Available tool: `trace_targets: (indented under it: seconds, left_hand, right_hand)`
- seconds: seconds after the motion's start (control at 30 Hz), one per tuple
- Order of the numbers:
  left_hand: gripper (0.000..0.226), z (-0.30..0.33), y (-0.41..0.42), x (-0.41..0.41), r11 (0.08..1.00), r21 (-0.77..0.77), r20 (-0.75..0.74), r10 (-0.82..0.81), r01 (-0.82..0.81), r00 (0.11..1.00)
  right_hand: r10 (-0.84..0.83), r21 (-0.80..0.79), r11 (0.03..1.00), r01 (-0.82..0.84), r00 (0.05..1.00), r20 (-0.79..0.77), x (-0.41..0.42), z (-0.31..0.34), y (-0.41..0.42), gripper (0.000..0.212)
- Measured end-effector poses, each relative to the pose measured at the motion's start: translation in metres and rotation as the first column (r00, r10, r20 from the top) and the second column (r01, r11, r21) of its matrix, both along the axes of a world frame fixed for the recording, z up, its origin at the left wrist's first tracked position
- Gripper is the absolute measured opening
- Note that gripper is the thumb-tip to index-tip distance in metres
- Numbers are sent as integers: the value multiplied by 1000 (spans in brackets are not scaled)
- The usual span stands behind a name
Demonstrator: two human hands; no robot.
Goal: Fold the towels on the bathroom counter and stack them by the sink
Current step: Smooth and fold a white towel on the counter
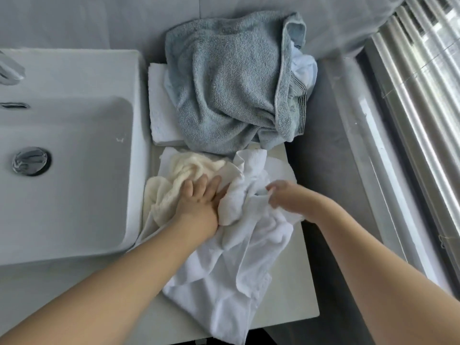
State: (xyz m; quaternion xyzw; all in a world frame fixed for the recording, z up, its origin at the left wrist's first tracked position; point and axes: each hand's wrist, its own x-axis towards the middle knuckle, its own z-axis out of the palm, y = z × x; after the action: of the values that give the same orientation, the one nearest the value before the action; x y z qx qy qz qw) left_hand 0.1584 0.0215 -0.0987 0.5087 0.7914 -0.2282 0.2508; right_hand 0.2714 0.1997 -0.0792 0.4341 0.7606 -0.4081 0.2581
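- Nearest: crumpled white towel (239,265), draped over the surface (293,290) edge beside the sink (74,145).
- Left hand (199,202): fingers spread flat on cream towel (179,175).
- Right hand (286,197): fingers pinching white cloth.
- Soft, light, limp; best taken by corners or hem.
- Behind: blue-grey towel (231,83), unfolded.

I'm standing in a home bathroom, white sink (74,135) with chrome drain (31,161), towels (231,83) heaped on counter (293,290), window blinds (423,83) alongside.

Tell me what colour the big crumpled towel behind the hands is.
The big towel is a dusty blue-grey, with a darker striped band near one edge; the head view shows it plainly.
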Motion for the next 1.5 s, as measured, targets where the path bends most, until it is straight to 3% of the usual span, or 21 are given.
trace_targets:
  seconds: [0.1, 0.17, 0.27, 0.33, 0.47, 0.53, 0.6, 0.7, 0.77, 0.83, 0.87, 0.93, 1.0, 1.07, 1.2, 1.23, 1.3, 1.37, 1.4, 1.47, 1.5]
  left_hand:
    - [74, 15, 16, -23, 999, -40, 135, 4, 2, 991]
    - [54, 36, 29, -47, 988, 33, 300, 134, -151, 944]
    - [46, 59, 52, -84, 769, 374, 447, 341, -519, 827]
    - [56, 62, 68, -102, 591, 646, 322, 363, -483, 874]
    - [82, 53, 95, -130, 620, 674, 132, 435, -402, 891]
    - [51, 48, 100, -138, 592, 726, 82, 430, -349, 899]
    - [16, 49, 101, -143, 483, 821, 86, 423, -304, 902]
    - [13, 57, 97, -147, 276, 898, 247, 331, -344, 911]
    - [13, 65, 95, -147, 113, 903, 382, 230, -415, 895]
    - [11, 71, 90, -143, 143, 879, 429, 175, -454, 886]
    - [29, 72, 88, -140, 225, 854, 438, 179, -470, 881]
    - [57, 69, 82, -137, 393, 776, 438, 230, -494, 869]
    - [41, 70, 76, -132, 408, 817, 325, 257, -407, 910]
    - [17, 75, 66, -125, 283, 876, 349, 185, -390, 918]
    - [15, 103, 44, -94, -163, 679, 728, 26, -716, 685]
    - [18, 110, 37, -88, -269, 634, 754, 5, -725, 657]
    - [23, 120, 25, -78, -365, 592, 768, -13, -718, 640]
    - [25, 120, 16, -71, -246, 587, 798, 14, -771, 603]
    - [24, 114, 12, -70, -73, 569, 822, 87, -819, 563]
    - [35, 92, 2, -68, 380, 369, 780, 369, -848, 505]
    - [51, 81, -5, -64, 540, 251, 687, 485, -803, 541]
  right_hand:
    - [-141, 341, 907, 249, 940, -310, -18, 24, 19, 23]
    - [-113, 465, 779, 420, 824, -555, -36, 32, 20, 16]
    - [-21, 492, 673, 553, 679, -734, -72, 44, 21, 47]
    - [47, 535, 688, 491, 705, -708, -92, 49, 27, 75]
    - [234, 684, 726, 72, 909, -344, -114, 43, 51, 103]
    - [285, 745, 665, 45, 907, -309, -119, 43, 64, 92]
    - [292, 800, 577, 165, 873, -390, -120, 45, 74, 64]
    - [404, 846, 499, 187, 813, -419, -115, 46, 81, 32]
    - [500, 830, 528, 178, 725, -473, -110, 50, 81, 24]
    - [538, 754, 637, 159, 609, -583, -104, 57, 75, 20]
    - [489, 673, 719, 175, 561, -668, -102, 63, 69, 20]
    - [239, 408, 868, 283, 482, -843, -98, 78, 56, 20]
    - [19, 165, 905, 391, 350, -936, -93, 95, 44, 19]
    - [-125, -17, 902, 432, 223, -967, -84, 115, 35, 19]
    - [-376, -342, 899, 272, 80, -923, -63, 146, 15, 19]
    - [-438, -416, 891, 180, 107, -893, -57, 149, 11, 16]
    - [-535, -556, 830, 31, 325, -780, -46, 146, 5, 10]
    - [-493, -602, 796, 56, 636, -593, -37, 133, 1, 34]
    - [-402, -516, 851, 98, 753, -521, -34, 120, -3, 35]
    - [-144, -129, 987, 99, 902, -408, -30, 89, -11, 31]
    - [-64, 39, 996, 82, 940, -336, -28, 72, -16, 31]
